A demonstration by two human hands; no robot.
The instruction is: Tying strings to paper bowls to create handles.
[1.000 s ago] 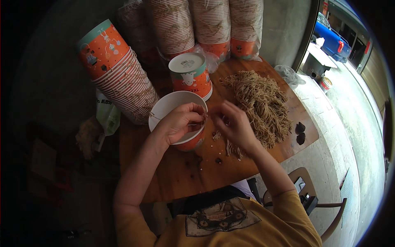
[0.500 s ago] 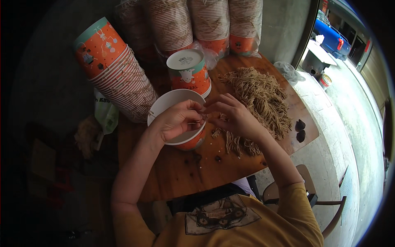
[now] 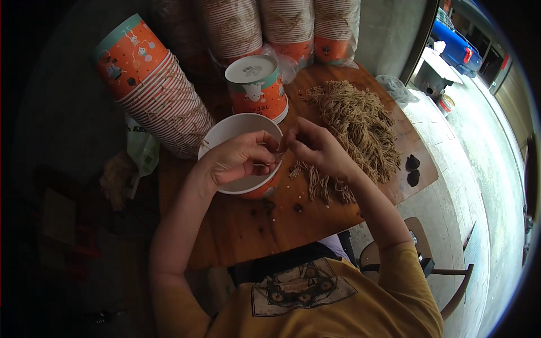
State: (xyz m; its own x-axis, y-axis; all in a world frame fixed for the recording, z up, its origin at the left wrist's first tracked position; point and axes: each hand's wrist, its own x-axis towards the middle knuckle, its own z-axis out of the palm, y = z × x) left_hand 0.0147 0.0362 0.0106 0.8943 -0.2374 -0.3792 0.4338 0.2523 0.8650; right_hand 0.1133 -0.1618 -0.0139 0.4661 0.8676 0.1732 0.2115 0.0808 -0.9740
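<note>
A white-lined paper bucket (image 3: 236,125) with an orange outside stands upright on the wooden table, its mouth up. Over its opening reaches my left hand (image 3: 245,158), fingers curled together against the right side of the rim. My right hand (image 3: 318,147) pinches thumb and forefinger just outside that rim, close to the left fingertips. Whatever is between the fingers of either hand is too small to make out. A short bit of cord shows at the rim's left side. Right of my right hand lies a heap of tan cords (image 3: 360,127), with loose strands toward me.
Behind the bucket stands an upturned orange paper bucket (image 3: 256,101). A tall stack of nested buckets (image 3: 163,96) leans at the left. Several plastic-wrapped stacks (image 3: 287,28) line the wall. Two dark pieces (image 3: 412,170) lie near the table's right edge, and a chair (image 3: 417,236) stands beyond.
My right hand's fingers have closed from a spread pose into a pinch beside the rim. My left hand stays at the bucket. The whole view has shifted slightly.
</note>
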